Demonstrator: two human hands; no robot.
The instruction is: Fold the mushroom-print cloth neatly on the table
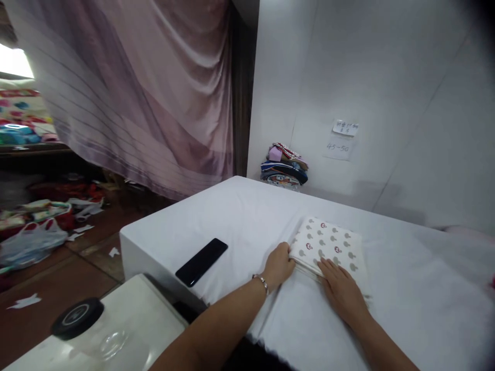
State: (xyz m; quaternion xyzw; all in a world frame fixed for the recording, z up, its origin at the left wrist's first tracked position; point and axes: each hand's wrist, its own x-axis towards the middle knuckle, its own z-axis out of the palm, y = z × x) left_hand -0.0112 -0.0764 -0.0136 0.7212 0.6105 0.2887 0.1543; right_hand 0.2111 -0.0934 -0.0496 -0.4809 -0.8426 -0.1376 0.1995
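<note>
A folded white cloth (pixel 327 238) with grey and red printed motifs lies on the white-covered table (pixel 232 206), its stacked layers showing along the near edge. My left hand (pixel 279 265), with a bracelet at the wrist, is closed at the cloth's near left corner; its fingertips are partly hidden. Flat on the near part of the same cloth rests my right hand (pixel 343 289), fingers stretched out. A black phone (pixel 201 261) lies on the table to the left of my hands.
Folded fabrics (pixel 284 167) are piled beyond the table, against the white wall (pixel 371 77). A pink curtain (pixel 174 87) hangs at left. Front left stands a cream-coloured surface (pixel 131 314) with a black round knob (pixel 77 318). Bags (pixel 33 245) and scraps lie on the floor.
</note>
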